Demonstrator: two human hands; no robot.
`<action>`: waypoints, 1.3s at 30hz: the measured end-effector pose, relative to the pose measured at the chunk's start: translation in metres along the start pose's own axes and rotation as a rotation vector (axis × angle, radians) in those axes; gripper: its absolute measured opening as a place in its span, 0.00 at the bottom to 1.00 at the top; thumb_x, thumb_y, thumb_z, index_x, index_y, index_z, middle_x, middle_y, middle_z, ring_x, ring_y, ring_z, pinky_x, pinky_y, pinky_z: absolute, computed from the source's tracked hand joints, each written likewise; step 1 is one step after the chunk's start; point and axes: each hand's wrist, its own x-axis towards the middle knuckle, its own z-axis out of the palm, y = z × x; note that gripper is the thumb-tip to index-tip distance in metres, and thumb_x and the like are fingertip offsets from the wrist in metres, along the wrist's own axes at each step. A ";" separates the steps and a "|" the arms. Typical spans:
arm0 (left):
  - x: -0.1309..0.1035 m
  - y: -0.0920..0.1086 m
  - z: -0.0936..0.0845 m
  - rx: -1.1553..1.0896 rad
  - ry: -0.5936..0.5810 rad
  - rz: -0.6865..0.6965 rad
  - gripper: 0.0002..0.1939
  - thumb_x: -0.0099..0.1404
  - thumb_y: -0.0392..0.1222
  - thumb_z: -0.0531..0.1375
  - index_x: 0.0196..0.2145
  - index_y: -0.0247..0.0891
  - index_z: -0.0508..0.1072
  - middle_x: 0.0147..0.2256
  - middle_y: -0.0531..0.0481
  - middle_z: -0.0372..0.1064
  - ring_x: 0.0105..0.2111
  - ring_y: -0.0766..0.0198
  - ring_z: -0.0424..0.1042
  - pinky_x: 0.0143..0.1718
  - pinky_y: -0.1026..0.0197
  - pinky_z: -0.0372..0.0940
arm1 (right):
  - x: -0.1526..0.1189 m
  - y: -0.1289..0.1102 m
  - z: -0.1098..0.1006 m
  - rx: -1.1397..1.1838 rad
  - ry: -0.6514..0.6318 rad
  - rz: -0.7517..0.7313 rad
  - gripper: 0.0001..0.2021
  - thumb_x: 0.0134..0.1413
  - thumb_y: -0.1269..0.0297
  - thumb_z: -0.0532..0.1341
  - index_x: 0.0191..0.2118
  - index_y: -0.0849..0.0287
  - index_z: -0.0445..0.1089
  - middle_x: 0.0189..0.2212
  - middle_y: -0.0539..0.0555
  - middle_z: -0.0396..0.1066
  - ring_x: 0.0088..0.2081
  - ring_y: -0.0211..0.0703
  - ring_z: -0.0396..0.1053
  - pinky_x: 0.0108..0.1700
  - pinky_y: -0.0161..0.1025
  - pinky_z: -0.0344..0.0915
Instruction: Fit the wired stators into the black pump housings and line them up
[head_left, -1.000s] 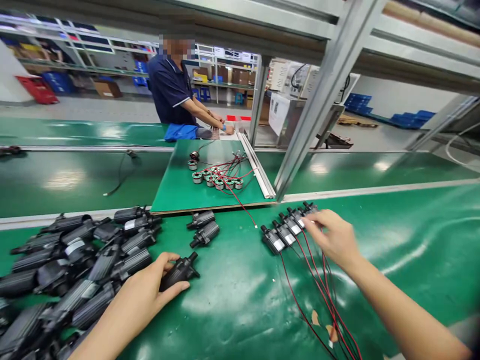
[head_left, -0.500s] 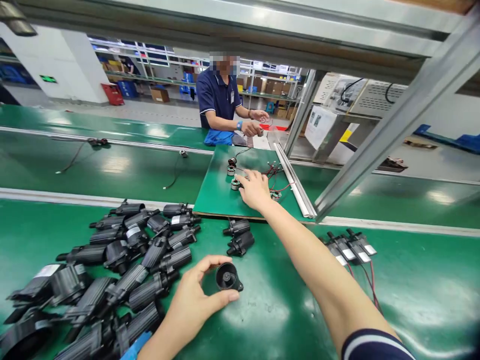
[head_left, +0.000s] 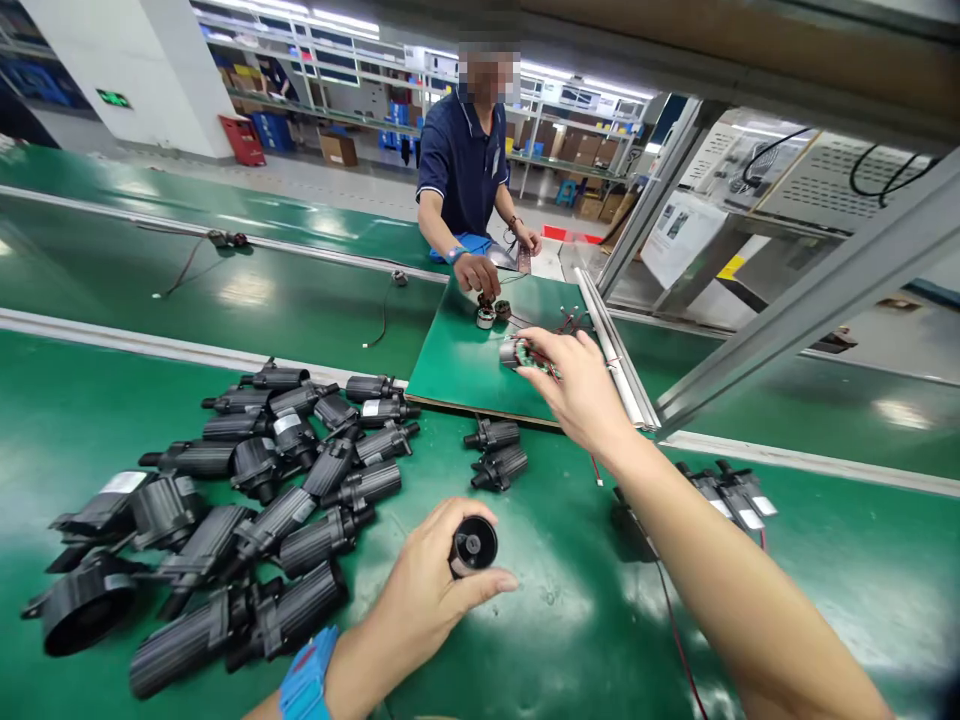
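Silver part (head_left: 509, 353) now in right hand (head_left: 589, 385), over board (head_left: 457, 365)

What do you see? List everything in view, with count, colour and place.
Loose housings: over twenty, black, heaped left
Paired housings: two, black, before the board
Held housing: one, black, in the left hand
Labelled housings: several, black and white, right
Board: one, green, centre
Round part: at least one, silver and green, in the right hand
White rods: a few, board's right edge
Red-black wires: uncountable, lower right
Bench: one, green, foreground
Frame post: one, silver, right
Co-worker: one, dark blue shirt, across
Red bin: one, background left
Shelving: several runs, pale, background
Wristband: one, blue, left wrist
Left hand: one, bare, lower centre
Right hand: one, bare, over the board
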 end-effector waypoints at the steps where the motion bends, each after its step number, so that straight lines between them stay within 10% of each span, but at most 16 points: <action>1: -0.002 0.002 0.002 0.001 -0.033 0.009 0.21 0.64 0.58 0.64 0.46 0.43 0.68 0.39 0.51 0.67 0.38 0.59 0.68 0.41 0.59 0.64 | -0.019 -0.006 -0.021 0.052 0.018 0.002 0.20 0.67 0.58 0.58 0.62 0.52 0.63 0.45 0.54 0.74 0.45 0.46 0.70 0.56 0.48 0.62; 6: -0.010 0.011 0.013 0.004 -0.175 0.069 0.14 0.73 0.46 0.54 0.54 0.45 0.59 0.47 0.48 0.63 0.45 0.60 0.67 0.47 0.59 0.65 | -0.111 -0.043 -0.092 -0.005 -0.019 -0.056 0.23 0.62 0.52 0.63 0.60 0.52 0.67 0.34 0.52 0.70 0.32 0.42 0.67 0.35 0.39 0.64; 11: -0.013 0.007 0.031 0.052 -0.172 0.186 0.20 0.68 0.39 0.60 0.55 0.48 0.61 0.49 0.49 0.66 0.49 0.58 0.69 0.49 0.57 0.67 | -0.156 -0.063 -0.079 0.085 -0.219 -0.095 0.20 0.57 0.46 0.65 0.48 0.53 0.72 0.29 0.50 0.68 0.31 0.43 0.65 0.32 0.41 0.58; 31: -0.017 -0.008 0.044 0.075 -0.044 0.173 0.30 0.63 0.52 0.67 0.55 0.49 0.55 0.45 0.49 0.77 0.45 0.57 0.79 0.43 0.59 0.74 | -0.162 -0.063 -0.025 -0.045 -0.053 -0.031 0.32 0.53 0.28 0.56 0.23 0.57 0.67 0.21 0.49 0.63 0.26 0.40 0.59 0.31 0.42 0.48; 39: -0.018 -0.016 0.044 0.102 -0.020 0.372 0.21 0.69 0.54 0.59 0.54 0.48 0.57 0.45 0.47 0.71 0.43 0.60 0.77 0.42 0.60 0.73 | -0.164 -0.062 -0.032 0.078 -0.219 -0.063 0.28 0.56 0.33 0.57 0.42 0.55 0.71 0.28 0.48 0.67 0.29 0.39 0.63 0.31 0.41 0.53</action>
